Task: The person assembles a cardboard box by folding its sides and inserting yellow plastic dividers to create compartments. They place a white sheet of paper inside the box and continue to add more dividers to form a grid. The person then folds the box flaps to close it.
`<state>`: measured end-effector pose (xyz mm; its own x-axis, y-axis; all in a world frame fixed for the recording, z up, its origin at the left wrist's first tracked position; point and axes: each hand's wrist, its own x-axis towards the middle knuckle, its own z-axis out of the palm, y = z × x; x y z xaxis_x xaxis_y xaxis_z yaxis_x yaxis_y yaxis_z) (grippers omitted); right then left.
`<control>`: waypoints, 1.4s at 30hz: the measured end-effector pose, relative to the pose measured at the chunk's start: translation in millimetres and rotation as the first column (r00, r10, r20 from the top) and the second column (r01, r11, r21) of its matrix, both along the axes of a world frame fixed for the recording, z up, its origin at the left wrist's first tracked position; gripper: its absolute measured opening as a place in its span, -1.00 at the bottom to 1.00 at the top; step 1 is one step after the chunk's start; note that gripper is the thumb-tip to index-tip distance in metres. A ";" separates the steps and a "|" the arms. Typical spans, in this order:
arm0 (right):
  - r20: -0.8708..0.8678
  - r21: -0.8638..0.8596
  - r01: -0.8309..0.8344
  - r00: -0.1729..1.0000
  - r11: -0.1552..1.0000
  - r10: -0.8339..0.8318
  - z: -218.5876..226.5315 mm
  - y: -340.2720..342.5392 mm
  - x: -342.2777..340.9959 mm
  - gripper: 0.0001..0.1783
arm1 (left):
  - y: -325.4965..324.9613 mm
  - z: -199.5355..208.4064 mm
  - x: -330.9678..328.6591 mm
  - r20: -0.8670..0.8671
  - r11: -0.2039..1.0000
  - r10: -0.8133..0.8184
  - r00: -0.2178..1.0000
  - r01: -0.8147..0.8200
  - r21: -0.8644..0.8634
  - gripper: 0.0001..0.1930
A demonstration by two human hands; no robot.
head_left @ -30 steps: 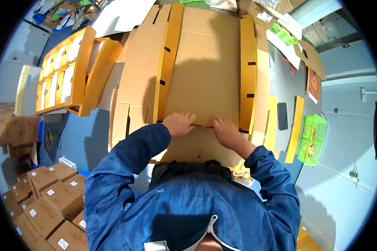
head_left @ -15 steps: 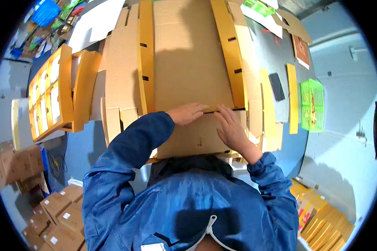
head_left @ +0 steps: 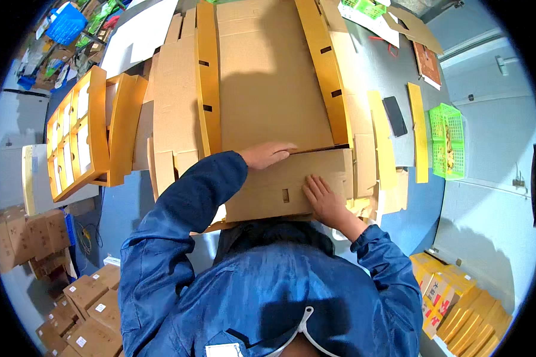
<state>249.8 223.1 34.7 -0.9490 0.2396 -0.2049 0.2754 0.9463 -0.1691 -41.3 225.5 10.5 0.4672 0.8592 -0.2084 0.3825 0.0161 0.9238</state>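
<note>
A large sheet of brown cardboard [head_left: 271, 101] lies in front of me, with orange-yellow slotted side walls [head_left: 208, 83] standing along its left and right. Its near end forms a cardboard flap [head_left: 262, 193] with a small rectangular slot, close to my body. My left hand [head_left: 267, 154] rests on the flap's far edge at the fold, fingers stretched out and pointing right. Lower on the flap, right of the slot's line, my right hand [head_left: 326, 199] lies flat with its fingers extended. Neither hand grips anything.
On the left stands an orange-yellow compartment box [head_left: 77, 134]. To the right lie a dark phone [head_left: 394, 116], a yellow strip [head_left: 418, 132] and a green basket [head_left: 446, 141] holding small pieces. Brown cartons [head_left: 89, 297] are stacked at lower left, yellow flat boxes [head_left: 470, 315] at lower right.
My right hand has slid from the fold down onto the flap, nearer my body. My left hand stays at the fold. The flap's face and slot now show more fully.
</note>
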 end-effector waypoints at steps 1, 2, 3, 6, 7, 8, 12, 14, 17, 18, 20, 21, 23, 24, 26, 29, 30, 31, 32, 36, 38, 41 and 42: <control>0.004 -0.046 -0.005 1.000 0.999 0.006 5.4 0.8 0.7 -0.43 | -0.2 -3.5 0.1 0.050 0.999 -0.027 0.998 0.025 0.043 -0.57; -0.020 -0.070 -0.009 1.000 0.998 0.008 11.6 1.6 2.7 -0.50 | -0.7 -6.7 -1.1 0.053 0.999 -0.040 0.998 0.040 0.000 -0.56; -0.045 -0.093 -0.013 0.999 0.996 0.009 19.9 3.6 7.1 -0.56 | -1.2 -9.9 -2.5 0.057 0.998 -0.053 0.997 0.056 -0.042 -0.56; 0.030 -0.167 0.016 0.999 0.986 -0.011 88.6 24.1 -5.9 -0.74 | -12.7 1.0 17.5 0.167 0.954 -0.173 0.971 0.208 -0.217 -0.55; 0.073 -0.193 0.030 0.997 0.981 -0.017 109.3 30.0 -12.2 -0.81 | -24.2 8.0 29.3 0.218 0.920 -0.216 0.952 0.273 -0.279 -0.55; -0.049 -0.205 0.005 0.999 0.979 -0.015 118.2 32.8 -14.7 -0.88 | -36.6 8.1 45.8 0.246 0.891 -0.311 0.918 0.372 -0.260 -0.55; 0.317 -0.396 0.213 0.945 0.893 -0.085 73.9 46.5 -16.9 -0.71 | -83.7 -27.6 59.3 0.503 0.711 -0.143 0.852 0.442 -0.547 -0.59; 0.226 -0.448 0.196 0.969 0.873 -0.101 45.1 70.9 -19.1 -0.69 | -61.4 -6.0 27.1 0.257 0.808 -0.215 0.942 0.319 -0.494 -0.63; 0.432 -0.672 0.391 0.897 0.629 -0.096 24.9 105.3 -39.2 -0.56 | -58.1 26.9 -33.0 -0.261 0.956 0.226 0.939 -0.265 -0.125 -0.72; 0.405 -0.661 0.319 0.914 0.679 -0.035 8.7 115.5 -43.2 -0.56 | -64.0 48.9 -44.5 -0.323 0.952 0.275 0.906 -0.304 -0.041 -0.73; 0.506 -0.645 0.427 0.860 0.634 -0.065 1.2 133.3 -55.0 -0.59 | -90.1 92.8 -50.1 -0.424 0.920 0.387 0.819 -0.373 0.119 -0.75; 0.558 -0.628 0.480 0.827 0.612 -0.075 -0.5 136.4 -62.1 -0.60 | -113.9 89.9 -46.7 -0.416 0.938 0.345 0.841 -0.321 0.128 -0.74; 0.515 -0.656 0.473 0.850 0.588 -0.109 21.5 144.5 -81.0 -0.66 | -155.1 78.2 -22.4 -0.436 0.913 0.364 0.823 -0.222 0.343 -0.57; 0.536 -0.646 0.503 0.834 0.574 -0.128 22.5 151.7 -88.2 -0.68 | -160.8 74.9 -13.4 -0.493 0.901 0.382 0.782 -0.197 0.386 -0.48; 0.541 -0.620 0.523 0.825 0.585 -0.164 48.1 156.3 -101.2 -0.71 | -159.2 57.7 -4.0 -0.582 0.894 0.393 0.711 -0.148 0.423 -0.27; 0.193 -0.613 0.309 0.951 0.727 -0.242 33.4 155.2 -83.1 -0.77 | -154.6 45.9 -1.0 -0.645 0.895 0.404 0.648 -0.134 0.426 -0.28; -0.026 -0.356 0.090 0.994 0.930 -0.106 40.2 152.2 -69.8 -0.76 | -155.5 45.8 -3.7 -0.653 0.904 0.373 0.659 -0.099 0.416 -0.30; -0.211 -0.159 0.060 0.973 0.985 -0.093 50.8 142.8 -55.3 -0.65 | -155.0 44.7 -2.4 -0.646 0.896 0.391 0.656 -0.111 0.430 -0.31; -0.196 0.037 0.080 0.978 0.996 -0.072 61.7 129.3 -38.6 -0.61 | -155.7 44.4 -0.7 -0.643 0.889 0.407 0.649 -0.120 0.441 -0.32; 0.004 0.171 0.049 0.999 0.984 -0.051 58.1 82.5 5.0 -0.41 | -153.2 39.4 -0.2 -0.716 0.901 0.379 0.586 -0.056 0.431 -0.40; -0.063 0.240 -0.006 0.998 0.971 0.022 46.4 81.4 7.3 -0.44 | -152.7 36.5 0.8 -0.745 0.890 0.394 0.538 -0.022 0.455 -0.42; -0.042 0.157 -0.001 0.999 0.988 0.008 31.4 93.3 -1.5 -0.46 | -151.5 31.6 -2.4 -0.753 0.898 0.364 0.548 0.008 0.440 -0.37; -0.085 0.149 -0.032 0.995 0.988 0.045 30.6 96.7 -1.0 -0.54 | -152.4 25.2 -3.4 -0.726 0.892 0.367 0.582 -0.001 0.451 -0.48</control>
<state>248.8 319.7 65.3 -0.9709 0.2235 -0.0858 0.2281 0.9724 -0.0491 -44.7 73.1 35.7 0.1014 0.9931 -0.0597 0.9740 -0.0868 0.2094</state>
